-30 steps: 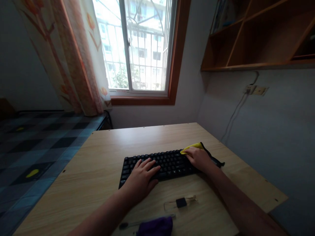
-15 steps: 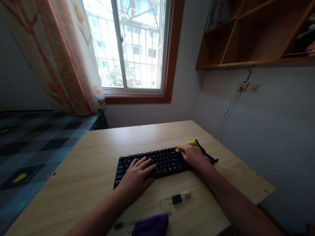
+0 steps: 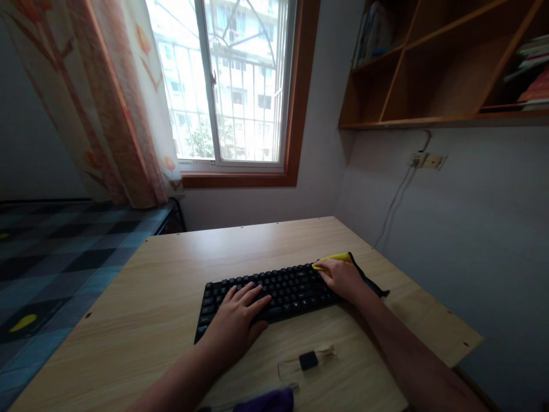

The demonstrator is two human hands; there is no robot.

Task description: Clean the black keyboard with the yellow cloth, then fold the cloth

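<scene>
So the black keyboard (image 3: 295, 287) is on the bench (image 3: 180, 269), sitting right under both hands. The left hand (image 3: 238, 320) is spread loosely over its left part, not gripping anything, while the right hand (image 3: 343, 281) is at the right end, clutching a dark-edged yellow cloth (image 3: 343, 257) there.

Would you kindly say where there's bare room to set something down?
The table is bare between keyboard and far edge, or keyboard and left edge. It's crowded at the left hand, right hand with yellow cloth, and purple item.
</scene>
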